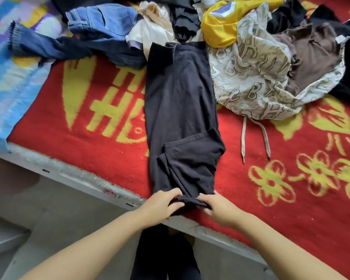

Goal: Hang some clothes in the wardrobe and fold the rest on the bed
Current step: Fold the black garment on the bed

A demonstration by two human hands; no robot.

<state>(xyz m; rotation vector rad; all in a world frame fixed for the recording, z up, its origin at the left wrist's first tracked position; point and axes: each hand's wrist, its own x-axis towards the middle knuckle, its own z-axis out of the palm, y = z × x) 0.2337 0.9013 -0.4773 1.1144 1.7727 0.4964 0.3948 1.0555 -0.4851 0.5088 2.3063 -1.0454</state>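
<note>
1. Plain dark navy-black folded cotton garment (180,110), no pattern.
2. Under it, red woven bed blanket (240,178) with yellow flowers, leaves and block characters.
3. Right of the dark garment, cream crumpled drawstring garment (251,77) printed with outlined beige letters.
4. Beyond that, shiny yellow fabric piece (218,27) with a pale lilac-white patch.
5. Left of the dark garment's far end, faded blue denim jeans (103,19).
6. Far left, light blue bedsheet (10,93) with yellow, pink and purple blotches.

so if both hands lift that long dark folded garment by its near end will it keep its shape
Probably not. The long dark folded garment looks thin and soft, creasing where the left hand and right hand grip it, so it would likely droop. The loose folded flap may slide open.
</note>
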